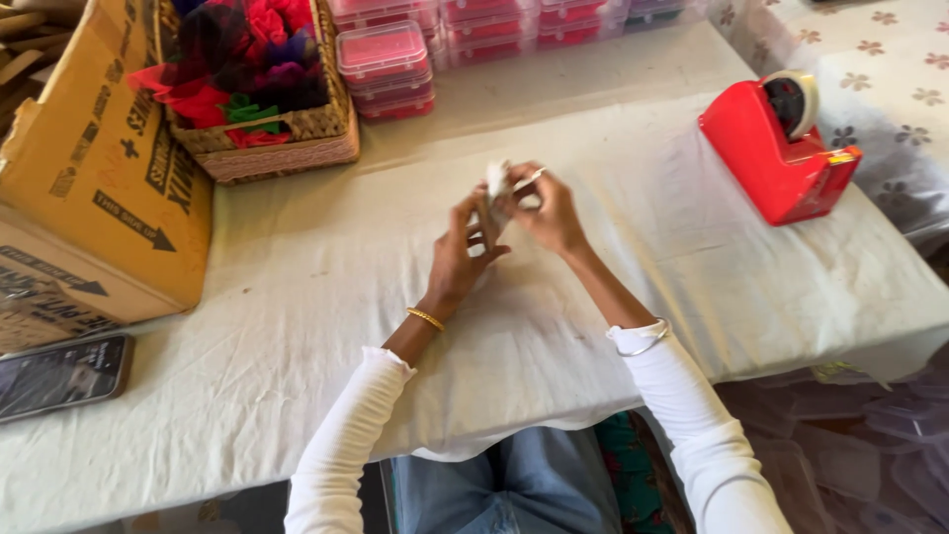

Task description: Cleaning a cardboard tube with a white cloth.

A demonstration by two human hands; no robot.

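Both of my hands meet above the middle of the white-clothed table. Between them is a small white folded piece, likely paper or fabric. My left hand holds it from below with the fingers curled up. My right hand pinches its upper edge. I wear white long sleeves, a gold bangle on the left wrist and a thin bracelet on the right.
A red tape dispenser stands at the right. A woven basket with red, purple and green pieces sits at the back left beside a cardboard box. Clear lidded boxes with red contents line the back. A phone lies at the left edge.
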